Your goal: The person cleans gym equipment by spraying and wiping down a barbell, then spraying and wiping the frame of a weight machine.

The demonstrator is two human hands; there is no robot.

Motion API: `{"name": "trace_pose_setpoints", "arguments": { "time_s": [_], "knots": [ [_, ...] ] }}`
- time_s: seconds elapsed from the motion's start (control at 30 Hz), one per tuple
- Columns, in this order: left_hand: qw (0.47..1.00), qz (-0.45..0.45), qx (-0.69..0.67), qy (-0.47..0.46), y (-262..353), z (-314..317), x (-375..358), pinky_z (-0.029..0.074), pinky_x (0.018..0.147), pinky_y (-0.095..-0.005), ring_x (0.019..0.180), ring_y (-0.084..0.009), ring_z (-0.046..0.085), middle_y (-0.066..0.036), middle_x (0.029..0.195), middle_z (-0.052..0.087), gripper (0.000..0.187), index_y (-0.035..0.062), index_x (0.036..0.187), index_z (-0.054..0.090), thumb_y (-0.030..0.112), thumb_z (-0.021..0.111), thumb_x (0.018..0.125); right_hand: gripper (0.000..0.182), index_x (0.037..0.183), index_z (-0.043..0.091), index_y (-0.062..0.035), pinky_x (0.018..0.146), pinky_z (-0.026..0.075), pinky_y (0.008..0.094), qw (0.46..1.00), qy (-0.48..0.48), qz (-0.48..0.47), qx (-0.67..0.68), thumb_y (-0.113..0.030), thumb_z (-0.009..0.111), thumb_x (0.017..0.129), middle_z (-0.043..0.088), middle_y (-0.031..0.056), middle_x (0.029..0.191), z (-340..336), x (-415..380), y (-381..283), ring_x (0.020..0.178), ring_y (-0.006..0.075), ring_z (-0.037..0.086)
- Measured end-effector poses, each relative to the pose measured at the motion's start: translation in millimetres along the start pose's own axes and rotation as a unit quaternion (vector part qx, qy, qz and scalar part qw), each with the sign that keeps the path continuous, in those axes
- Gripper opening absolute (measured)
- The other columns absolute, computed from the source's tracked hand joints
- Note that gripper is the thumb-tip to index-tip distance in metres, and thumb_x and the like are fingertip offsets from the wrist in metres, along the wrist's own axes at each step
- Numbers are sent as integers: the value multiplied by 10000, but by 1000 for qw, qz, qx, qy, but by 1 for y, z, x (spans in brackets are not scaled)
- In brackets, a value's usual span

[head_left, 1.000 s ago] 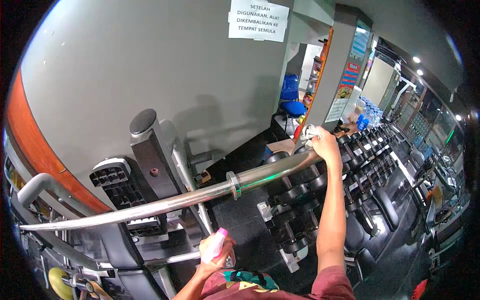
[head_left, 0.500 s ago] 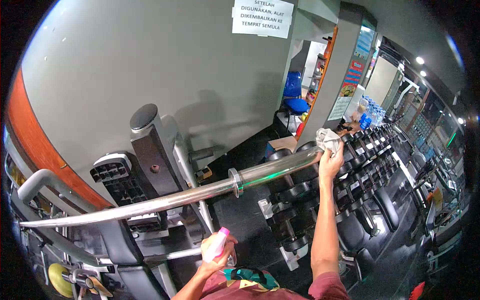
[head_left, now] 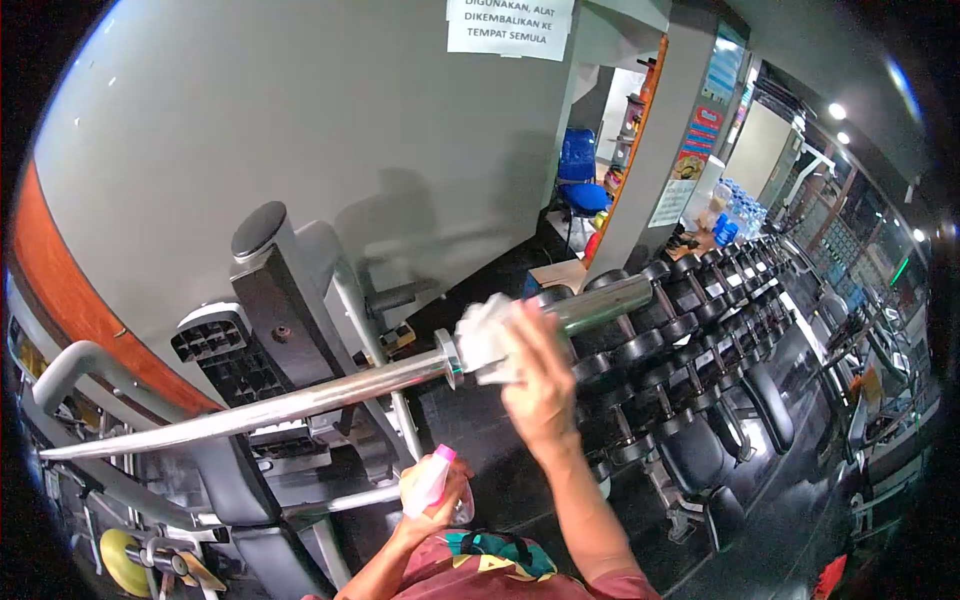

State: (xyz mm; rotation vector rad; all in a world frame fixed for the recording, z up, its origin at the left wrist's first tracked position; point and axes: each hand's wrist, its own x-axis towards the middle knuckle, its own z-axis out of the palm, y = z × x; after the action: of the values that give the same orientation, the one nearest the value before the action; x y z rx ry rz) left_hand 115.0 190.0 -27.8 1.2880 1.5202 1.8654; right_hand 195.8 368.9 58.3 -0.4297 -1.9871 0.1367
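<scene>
A shiny steel barbell (head_left: 300, 405) runs across the view from the left, with a raised collar (head_left: 449, 359) before its thicker end sleeve (head_left: 610, 305). My right hand (head_left: 541, 385) is closed around a crumpled white cloth (head_left: 485, 342) and presses it on the sleeve, just beside the collar. Part of the sleeve is hidden behind the hand and cloth. Low in front of my body, my left hand (head_left: 418, 495) grips a spray bottle (head_left: 432, 478) with a pink top. The bottle's clear lower part shows only partly.
Dumbbells (head_left: 640, 350) fill a rack at the right. A padded bench (head_left: 255, 490) and a dark upright machine post (head_left: 275, 300) stand at the left, close below the bar. Behind are a grey wall with a paper sign (head_left: 510, 28) and a blue chair (head_left: 578, 165).
My right hand has slid the cloth leftward along the sleeve, from its far end to beside the collar. The left hand keeps the spray bottle in nearly the same place. The view has shifted slightly.
</scene>
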Motion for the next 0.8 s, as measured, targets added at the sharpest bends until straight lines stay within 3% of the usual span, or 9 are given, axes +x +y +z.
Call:
{"name": "trace_pose_setpoints", "arguments": {
  "time_s": [0.1,0.2,0.4,0.47,0.53,0.6,0.67,0.77,0.8],
  "knots": [
    [996,19,79,-40,-3,-9,-3,474,521,-282,534,-163,593,-81,670,622,56,-2,782,622,-30,576,766,597,1162,587,-52,1078,326,428,989,102,101,-41,186,468,628,563,167,1213,-31,14,58,1228,343,469],
    [999,-41,11,-26,5,-8,-6,475,514,-287,519,-165,594,-80,673,623,46,0,780,618,-16,578,767,459,1130,574,-3,915,448,430,979,110,173,-17,138,496,701,587,203,1155,-65,32,118,1067,348,578],
    [997,17,56,-41,-2,-12,-11,469,502,-291,510,-159,598,-76,665,620,24,13,781,621,25,601,774,345,1140,569,-28,841,480,413,973,-55,215,-67,-74,555,799,630,241,999,-68,76,162,961,401,602],
    [998,7,55,-34,1,-14,-14,470,507,-293,514,-163,595,-76,667,620,20,15,767,622,29,608,768,369,1164,568,-58,844,481,420,920,-185,324,-116,-189,546,820,631,248,989,-65,86,179,960,399,604],
    [998,0,51,-29,4,-15,-16,471,512,-296,518,-166,592,-76,668,621,20,17,753,623,33,615,763,428,1177,558,-38,856,477,426,917,-201,327,-105,-262,543,813,621,260,1012,-63,84,187,972,398,602],
    [990,53,125,-30,7,-17,-16,474,519,-305,533,-171,596,-74,667,622,40,21,726,621,46,617,757,289,1101,572,-27,809,480,377,947,-81,294,-99,-112,512,831,643,227,958,-56,68,191,925,341,637],
    [991,64,118,-29,9,-15,-15,480,532,-306,541,-174,603,-75,670,626,41,22,721,620,44,610,755,316,1142,546,-13,826,477,361,962,-44,263,-55,-74,507,835,649,201,994,-55,51,190,945,311,639],
    [994,61,88,-24,1,-10,-19,492,561,-308,566,-185,617,-80,685,636,31,24,722,623,33,601,742,288,1098,542,-2,807,489,347,973,187,118,73,7,496,814,632,111,970,-45,20,195,896,200,628],
    [996,50,68,-18,-2,-7,-19,498,577,-310,583,-192,625,-84,699,642,28,24,729,627,24,599,732,348,1103,551,-17,834,481,346,967,206,120,96,54,501,765,623,134,1005,-40,13,194,961,231,617]
  ]
}}
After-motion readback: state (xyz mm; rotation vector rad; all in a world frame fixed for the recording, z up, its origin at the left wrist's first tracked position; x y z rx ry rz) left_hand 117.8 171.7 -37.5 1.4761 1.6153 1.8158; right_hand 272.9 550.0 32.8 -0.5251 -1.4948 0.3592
